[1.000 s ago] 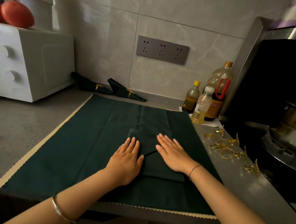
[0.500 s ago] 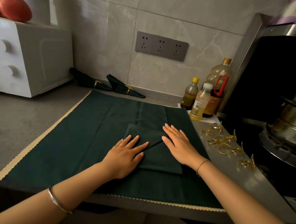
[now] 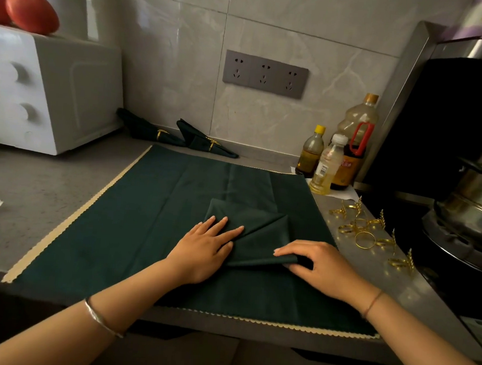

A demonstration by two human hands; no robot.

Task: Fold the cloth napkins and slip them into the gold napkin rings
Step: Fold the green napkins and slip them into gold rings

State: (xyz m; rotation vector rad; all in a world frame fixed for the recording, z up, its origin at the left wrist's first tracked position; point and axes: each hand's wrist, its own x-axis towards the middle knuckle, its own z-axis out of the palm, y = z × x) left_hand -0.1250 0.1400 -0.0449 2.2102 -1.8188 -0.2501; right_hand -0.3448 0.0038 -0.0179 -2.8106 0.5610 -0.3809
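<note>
A dark green napkin (image 3: 259,235), partly folded with diagonal creases, lies on a larger green cloth (image 3: 146,218), its near right corner lifted. A ringed napkin (image 3: 149,131) and a second ringed napkin (image 3: 208,144) lie side by side at the back wall. Loose gold napkin rings (image 3: 366,232) with leaf-like sprigs lie scattered just right of the cloth.

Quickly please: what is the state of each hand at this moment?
Left hand: open, fingers straight, pressing flat on the folded napkin.
Right hand: closed, pinching the napkin's near right edge.
</note>
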